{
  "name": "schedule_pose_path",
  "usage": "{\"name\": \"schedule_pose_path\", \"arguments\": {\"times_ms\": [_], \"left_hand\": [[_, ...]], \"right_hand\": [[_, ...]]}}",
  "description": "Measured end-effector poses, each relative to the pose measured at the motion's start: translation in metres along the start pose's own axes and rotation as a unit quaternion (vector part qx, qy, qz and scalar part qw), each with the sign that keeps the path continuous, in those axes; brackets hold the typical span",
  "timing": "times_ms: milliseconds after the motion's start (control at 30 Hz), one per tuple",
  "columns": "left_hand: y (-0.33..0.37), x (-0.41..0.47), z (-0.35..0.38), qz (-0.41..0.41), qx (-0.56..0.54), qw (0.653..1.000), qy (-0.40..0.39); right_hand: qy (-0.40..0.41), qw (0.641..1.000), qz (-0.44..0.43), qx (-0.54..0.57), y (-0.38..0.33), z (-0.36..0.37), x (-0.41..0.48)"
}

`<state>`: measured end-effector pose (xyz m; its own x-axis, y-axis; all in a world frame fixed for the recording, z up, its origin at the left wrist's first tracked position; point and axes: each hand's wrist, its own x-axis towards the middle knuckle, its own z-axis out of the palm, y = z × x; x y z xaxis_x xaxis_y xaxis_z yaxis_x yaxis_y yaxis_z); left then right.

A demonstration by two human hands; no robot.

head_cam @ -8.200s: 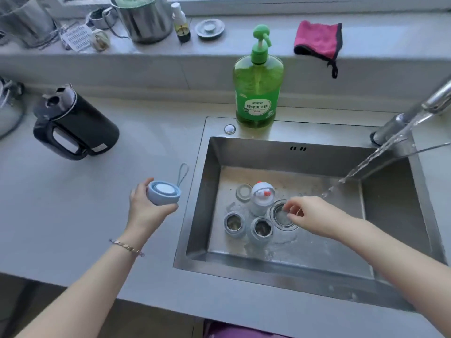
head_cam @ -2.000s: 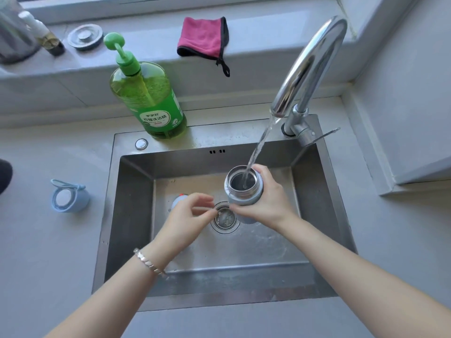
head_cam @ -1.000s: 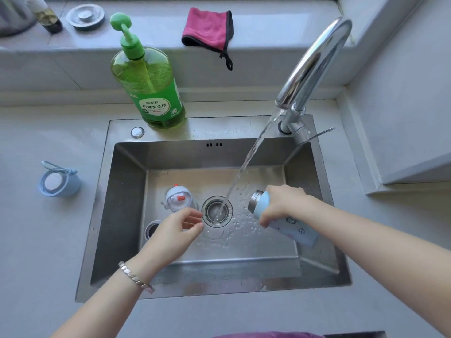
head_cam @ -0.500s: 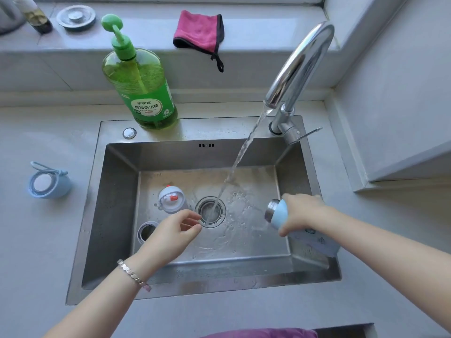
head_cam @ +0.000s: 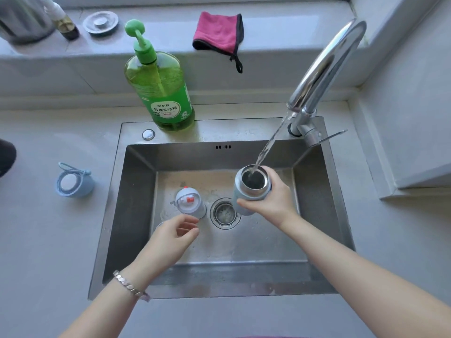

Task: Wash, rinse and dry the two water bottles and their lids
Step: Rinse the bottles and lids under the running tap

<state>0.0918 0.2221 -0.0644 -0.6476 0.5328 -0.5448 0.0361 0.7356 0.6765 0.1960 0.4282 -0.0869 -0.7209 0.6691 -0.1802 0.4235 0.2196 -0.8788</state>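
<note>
Head view: the right hand grips the pale blue water bottle round its body, fingers and thumb curled about it. Half a second ago the bottle lay tipped on its side at the right of the basin, clear of the stream. Now it stands upright at centre frame, mouth up, and the water stream from the faucet runs straight into it. The left hand hovers as before over the lower left of the basin, fingers loosely curled, nothing seen between them. The white lid with a red part is unmoved on the sink floor, just left of the drain. The blue lid sits on the grey counter at left of frame, well apart from the steel sink. A green soap bottle stands on the sink's back rim. On the ledge at top, a pink cloth hangs over the edge.
</note>
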Motion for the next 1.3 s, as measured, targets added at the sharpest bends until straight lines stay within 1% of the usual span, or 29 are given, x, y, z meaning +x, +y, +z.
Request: {"name": "schedule_pose_path", "arguments": {"times_ms": [67,167,233,333,433,567,667,800,900,1000,1033,1100,1233,1300], "left_hand": [[0.001,0.002,0.000,-0.002,0.000,1.000,-0.003],[0.005,0.004,0.000,0.001,0.001,1.000,-0.002],[0.007,0.004,0.000,0.002,0.004,1.000,-0.004],[0.008,0.004,0.000,0.000,0.001,1.000,-0.006],[0.008,0.003,-0.001,0.001,0.001,1.000,-0.010],[0.007,0.003,-0.003,0.001,-0.011,1.000,-0.005],[0.007,0.003,-0.004,0.001,-0.013,1.000,-0.007],[0.010,0.003,-0.002,0.004,-0.010,1.000,-0.013],[0.010,0.003,0.000,0.003,-0.007,1.000,-0.016],[0.010,0.003,0.000,0.000,-0.009,1.000,-0.015],[0.011,0.003,0.000,0.002,-0.011,1.000,-0.015],[0.011,0.003,-0.001,0.004,-0.012,1.000,-0.015],[0.010,0.002,-0.002,0.004,-0.009,1.000,-0.015],[0.010,0.002,-0.001,0.004,-0.005,1.000,-0.013]], "right_hand": [[0.018,1.000,0.006,-0.015,0.006,-0.009,-0.004],[-0.008,0.999,0.008,-0.044,0.008,-0.010,-0.012],[-0.004,1.000,0.010,-0.021,0.003,-0.007,-0.010],[0.040,0.999,0.022,-0.004,-0.009,-0.004,-0.005],[0.009,0.999,0.022,-0.021,-0.017,0.000,-0.005],[0.048,0.998,0.051,-0.003,-0.018,-0.003,-0.003],[0.000,0.999,0.035,-0.041,-0.020,-0.002,-0.006],[0.048,0.997,0.062,-0.010,-0.020,-0.007,-0.002],[0.003,0.999,0.030,-0.039,-0.023,-0.008,-0.005],[0.028,0.999,0.040,-0.016,-0.023,-0.012,-0.003],[0.027,0.999,0.040,-0.014,-0.022,-0.013,-0.001],[0.000,0.999,0.030,-0.023,-0.022,-0.013,-0.001],[0.014,0.998,0.048,0.023,-0.017,-0.017,0.003],[-0.028,0.999,0.037,0.020,-0.016,-0.017,0.004]]}}
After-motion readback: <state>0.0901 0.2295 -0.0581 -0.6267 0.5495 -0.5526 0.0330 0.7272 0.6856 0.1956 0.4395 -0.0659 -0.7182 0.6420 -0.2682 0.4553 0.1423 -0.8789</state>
